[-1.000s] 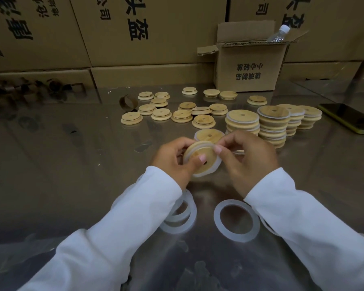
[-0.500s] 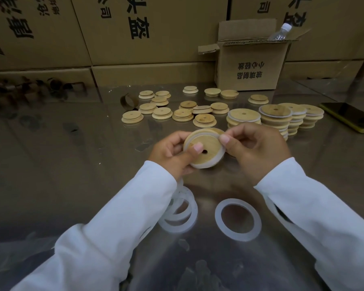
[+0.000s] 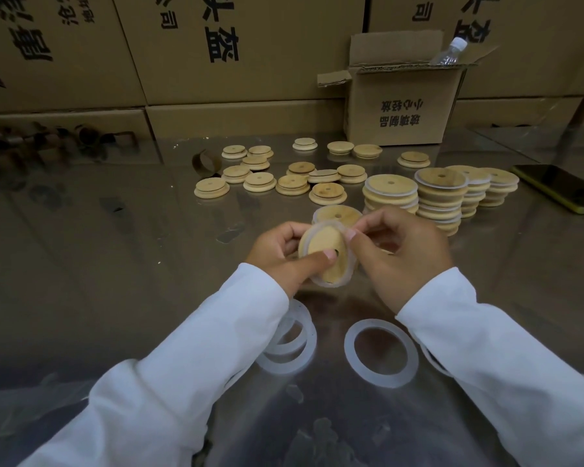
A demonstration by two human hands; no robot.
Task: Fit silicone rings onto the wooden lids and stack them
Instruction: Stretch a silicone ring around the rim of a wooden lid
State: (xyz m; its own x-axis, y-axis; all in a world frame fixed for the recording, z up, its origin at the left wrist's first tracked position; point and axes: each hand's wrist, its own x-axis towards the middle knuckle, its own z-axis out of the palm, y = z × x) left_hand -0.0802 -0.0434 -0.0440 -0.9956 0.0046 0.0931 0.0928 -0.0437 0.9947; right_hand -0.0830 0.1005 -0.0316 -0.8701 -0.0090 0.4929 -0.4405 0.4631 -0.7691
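Note:
My left hand [image 3: 280, 256] grips a round wooden lid [image 3: 322, 251] above the table, thumb pressed near its centre hole. A translucent silicone ring [image 3: 346, 276] sits partly round the lid's rim. My right hand [image 3: 402, 254] pinches that ring at the lid's upper right edge. Behind the hands lies another ringed lid [image 3: 336, 214]. Stacks of ringed lids [image 3: 440, 197] stand at the right. Bare wooden lids [image 3: 260, 182] lie scattered further back. Loose silicone rings [image 3: 381, 353] [image 3: 290, 345] lie on the table near my sleeves.
A small open cardboard box [image 3: 402, 106] with a plastic bottle [image 3: 449, 52] in it stands at the back. Large cartons [image 3: 216, 48] wall off the rear. A phone [image 3: 563, 187] lies at the right edge. A brown tape roll [image 3: 206, 161] stands left of the lids.
The lid has tilted edge-on between my hands, and my left thumb has shifted toward its centre hole. My right fingers have moved along the ring's rim.

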